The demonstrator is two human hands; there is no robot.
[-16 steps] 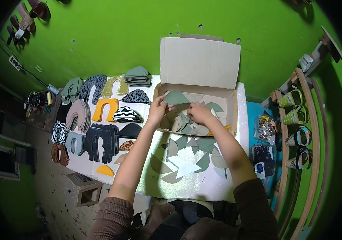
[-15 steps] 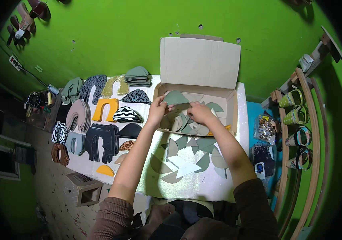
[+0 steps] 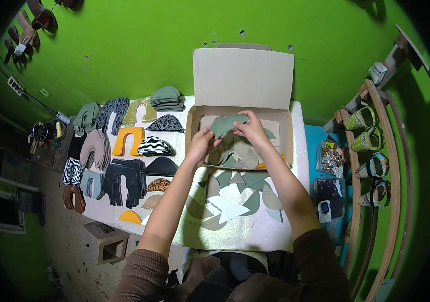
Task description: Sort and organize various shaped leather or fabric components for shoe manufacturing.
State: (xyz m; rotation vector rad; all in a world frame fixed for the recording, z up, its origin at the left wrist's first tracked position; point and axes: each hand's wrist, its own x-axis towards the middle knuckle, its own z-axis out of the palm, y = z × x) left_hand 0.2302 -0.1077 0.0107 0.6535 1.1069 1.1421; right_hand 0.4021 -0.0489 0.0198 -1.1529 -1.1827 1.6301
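Over the open brown cardboard box (image 3: 239, 108), whose lid flap stands upright against the green wall (image 3: 139, 55), both of the person's hands grip one grey-green curved leaf-shaped cut piece of material (image 3: 227, 124). The left hand (image 3: 201, 144) pinches the piece's lower left edge with closed fingers, and the right hand (image 3: 252, 132) pinches its right end, so the piece hangs just above the box's inside. More grey-green cut pieces (image 3: 235, 153) lie heaped in the box below the hands. In front of the box, nearer the person, similar grey-green and pale cut pieces (image 3: 235, 199) lie spread on the white table top (image 3: 275, 234). Left of the box, shoe-upper pieces lie in rows: an orange arch-shaped piece (image 3: 128, 140), a zebra-striped piece (image 3: 154, 146) and dark arch-shaped pieces (image 3: 124, 178). Right of the box, patterned wedge shoes (image 3: 368, 138) stand on a curved wooden rack (image 3: 393, 166).
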